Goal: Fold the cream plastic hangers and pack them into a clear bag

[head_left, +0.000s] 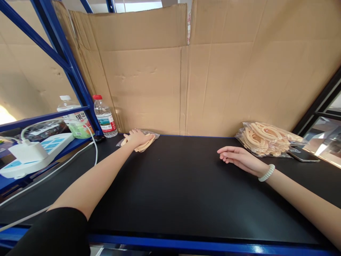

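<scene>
My left hand (135, 138) lies on a clear plastic bag of beige, band-like loops (146, 143) at the back left of the black table. Its fingers look spread and flat over the bag, and the palm hides part of the loops. Over on the right, my right hand (241, 160) is held low at the tabletop with nothing in it. Its fingers are loosely extended and slightly bent, pointing left. Behind that hand sits a bigger pile of bagged beige loops (263, 138), apart from the fingers.
A phone (305, 155) lies beside the right-hand pile. At the left stand a red-capped water bottle (104, 119) and a white-capped drink bottle (76, 119). White cables run from a power strip (50, 147) across the table (183, 192). Cardboard (149, 85) walls the back.
</scene>
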Tool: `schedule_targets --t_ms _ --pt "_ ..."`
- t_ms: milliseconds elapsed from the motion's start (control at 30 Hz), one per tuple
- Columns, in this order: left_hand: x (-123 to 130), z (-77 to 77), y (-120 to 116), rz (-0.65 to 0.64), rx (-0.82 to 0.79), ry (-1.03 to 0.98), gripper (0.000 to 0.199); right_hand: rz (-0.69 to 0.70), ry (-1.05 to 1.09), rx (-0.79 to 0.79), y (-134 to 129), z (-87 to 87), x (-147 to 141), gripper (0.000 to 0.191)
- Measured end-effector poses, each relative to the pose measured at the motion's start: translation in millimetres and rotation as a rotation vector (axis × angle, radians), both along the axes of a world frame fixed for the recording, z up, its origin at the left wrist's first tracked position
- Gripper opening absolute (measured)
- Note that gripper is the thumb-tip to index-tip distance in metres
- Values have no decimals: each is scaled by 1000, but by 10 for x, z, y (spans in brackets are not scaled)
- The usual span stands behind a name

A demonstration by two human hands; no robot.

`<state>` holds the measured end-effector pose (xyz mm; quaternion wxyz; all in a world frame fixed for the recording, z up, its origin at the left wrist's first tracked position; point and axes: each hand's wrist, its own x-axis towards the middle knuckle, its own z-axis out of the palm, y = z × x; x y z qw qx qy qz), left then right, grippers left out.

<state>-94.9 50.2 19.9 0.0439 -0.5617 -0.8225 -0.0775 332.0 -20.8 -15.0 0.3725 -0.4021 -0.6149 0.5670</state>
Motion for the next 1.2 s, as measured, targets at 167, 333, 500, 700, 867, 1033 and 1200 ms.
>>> schedule_targets --t_ms 167,333,500,700,867,1033,1200 --pt "54 -17 -27 -7 107 57 102 0 -38 40 4 -16 15 35" --pt "251 91 -285 -295 279 195 68 -11 -63 70 -21 24 -27 37" --pt "752 79 -851 -834 353 272 39 -36 -120 143 -29 19 -83 38" --pt "1233 -234 -1387 -1324 313 29 25 -64 -247 288 -56 -25 -147 29" --pt "1224 -284 -1371 -1312 278 -128 21 -74 -356 425 -77 -22 -197 24" --pt "1203 -313 -1349 -1296 304 -144 22 -184 -480 669 -33 98 -116 21" --pt "1143 -339 -1305 -1297 337 -55 24 -501 -630 965 148 319 360 17"
